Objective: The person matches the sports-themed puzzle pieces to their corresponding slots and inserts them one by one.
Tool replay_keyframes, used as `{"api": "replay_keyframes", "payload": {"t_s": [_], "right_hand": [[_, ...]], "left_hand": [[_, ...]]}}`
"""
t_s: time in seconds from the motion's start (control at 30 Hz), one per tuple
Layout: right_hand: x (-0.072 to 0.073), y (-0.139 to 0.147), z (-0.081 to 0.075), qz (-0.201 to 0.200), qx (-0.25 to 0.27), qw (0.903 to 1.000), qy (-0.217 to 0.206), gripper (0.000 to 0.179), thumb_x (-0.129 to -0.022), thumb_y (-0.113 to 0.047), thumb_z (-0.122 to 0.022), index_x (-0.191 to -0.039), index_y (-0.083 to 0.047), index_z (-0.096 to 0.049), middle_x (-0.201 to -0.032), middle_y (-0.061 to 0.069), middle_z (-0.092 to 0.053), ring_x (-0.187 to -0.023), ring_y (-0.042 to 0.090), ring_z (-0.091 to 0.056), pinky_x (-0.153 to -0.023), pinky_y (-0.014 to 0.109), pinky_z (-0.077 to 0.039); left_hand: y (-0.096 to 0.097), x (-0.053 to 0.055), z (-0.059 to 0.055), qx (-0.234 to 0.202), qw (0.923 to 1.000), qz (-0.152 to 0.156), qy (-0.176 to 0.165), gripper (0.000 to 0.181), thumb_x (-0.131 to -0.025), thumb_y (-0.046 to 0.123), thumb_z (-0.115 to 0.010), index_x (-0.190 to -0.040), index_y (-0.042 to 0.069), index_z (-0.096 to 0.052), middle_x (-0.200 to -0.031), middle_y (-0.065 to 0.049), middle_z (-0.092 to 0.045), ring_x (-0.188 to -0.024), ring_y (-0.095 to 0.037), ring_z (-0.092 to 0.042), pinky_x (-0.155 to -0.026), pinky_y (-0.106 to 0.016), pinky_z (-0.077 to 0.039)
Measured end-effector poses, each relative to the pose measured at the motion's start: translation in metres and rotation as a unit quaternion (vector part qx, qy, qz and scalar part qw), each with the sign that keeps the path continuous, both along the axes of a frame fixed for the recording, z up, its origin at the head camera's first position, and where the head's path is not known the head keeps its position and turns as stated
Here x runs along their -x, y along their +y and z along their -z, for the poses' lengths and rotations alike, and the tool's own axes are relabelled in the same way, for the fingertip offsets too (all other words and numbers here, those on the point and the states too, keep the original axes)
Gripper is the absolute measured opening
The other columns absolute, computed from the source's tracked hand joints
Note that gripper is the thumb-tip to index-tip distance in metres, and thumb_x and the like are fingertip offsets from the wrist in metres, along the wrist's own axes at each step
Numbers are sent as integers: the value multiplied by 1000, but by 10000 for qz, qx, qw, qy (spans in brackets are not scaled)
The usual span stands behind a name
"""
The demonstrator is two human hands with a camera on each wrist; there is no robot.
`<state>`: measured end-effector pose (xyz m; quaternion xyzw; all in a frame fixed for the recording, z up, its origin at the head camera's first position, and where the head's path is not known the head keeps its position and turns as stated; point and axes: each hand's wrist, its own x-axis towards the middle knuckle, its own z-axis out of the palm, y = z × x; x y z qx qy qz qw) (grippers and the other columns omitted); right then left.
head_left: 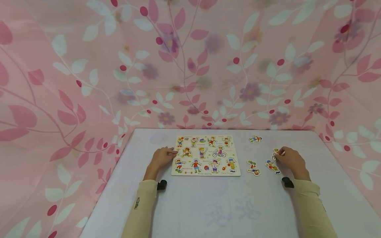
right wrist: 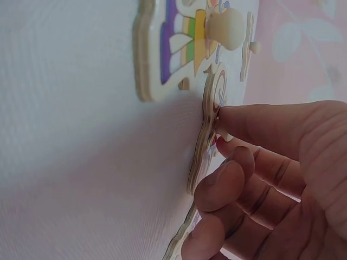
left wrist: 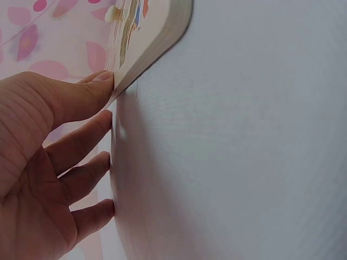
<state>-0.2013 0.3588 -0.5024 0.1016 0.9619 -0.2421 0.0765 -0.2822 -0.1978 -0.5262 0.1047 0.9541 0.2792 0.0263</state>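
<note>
My left hand [head_left: 162, 157] is at the left edge of a pale wooden puzzle board [head_left: 205, 174]. In the left wrist view, the thumb [left wrist: 89, 100] touches the board's edge, while the other fingers are loosely extended, their tips down by the white cloth. Over on the right, my right hand [head_left: 291, 160] pinches the small knob of a cyclist puzzle piece [head_left: 274, 156] between thumb and index finger. That piece lies at the cloth, partly hidden by the fingers. Just below it is a puzzle piece of a child in a blue cap [head_left: 272, 167].
Two more knobbed puzzle pieces lie between the board and my right hand: a far one [head_left: 255, 139] and a nearer one [head_left: 253, 168]. Printed children at sports cover the board. Behind the white table [head_left: 208, 205] hangs a pink floral curtain [head_left: 190, 66].
</note>
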Motion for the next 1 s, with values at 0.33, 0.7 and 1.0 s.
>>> {"api": "replay_keyframes", "payload": {"t_s": [0.33,0.7,1.0], "right_hand": [[1,2,2,-46,-64,9998,179,29,-94,-26,-61,-101,2,-57,-89,18,-61,-77,31,-55,-62,40,-44],[1,-2,-5,0,-44,9998,215,28,-94,-27,-61,-101,1,-56,-88,17,-62,-74,28,-55,-57,36,-43],[0,-8,-11,-30,32,9995,316,30,-94,-28,-60,-102,0,-57,-89,17,-62,-73,27,-54,-57,35,-43]], "left_hand": [[1,1,-1,26,10000,9,4,22,-91,23,-72,-111,18,-77,-130,-4,-63,-136,-35,-43,-113,-52,-30],[1,0,-2,53,10000,14,7,22,-91,24,-72,-111,18,-77,-131,-4,-63,-136,-36,-43,-112,-52,-30],[1,-2,-3,46,10000,-12,-4,22,-91,23,-72,-111,17,-77,-131,-6,-63,-136,-37,-43,-112,-53,-30]]}}
